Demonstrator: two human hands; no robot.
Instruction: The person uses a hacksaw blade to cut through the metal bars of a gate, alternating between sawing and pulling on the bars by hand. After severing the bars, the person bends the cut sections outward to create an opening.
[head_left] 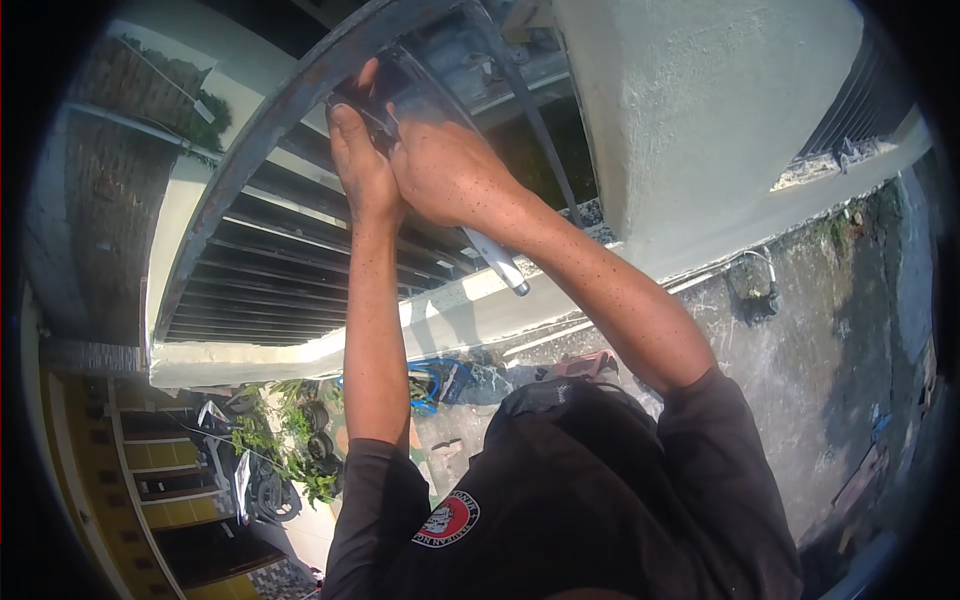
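Both my hands are raised together at the window grille. My left hand (367, 165) is curled, thumb up, beside a dark glossy panel (415, 85) whose kind I cannot make out. Against it, my right hand (450, 168) is closed with its fingers bent inward. A white rod-like handle (496, 262) with a grey end sticks out below my right wrist, in line with the fist; its other end is hidden behind the hand. What lies between the fingers of the two hands is mostly covered.
A dark metal grille (270, 250) with a curved frame bar stands before me, beside a pale plastered wall (700, 110) and a white ledge (240, 360). Far below are concrete ground (770, 370), potted plants (290, 430), a motorbike (265, 490) and a blue object (425, 388).
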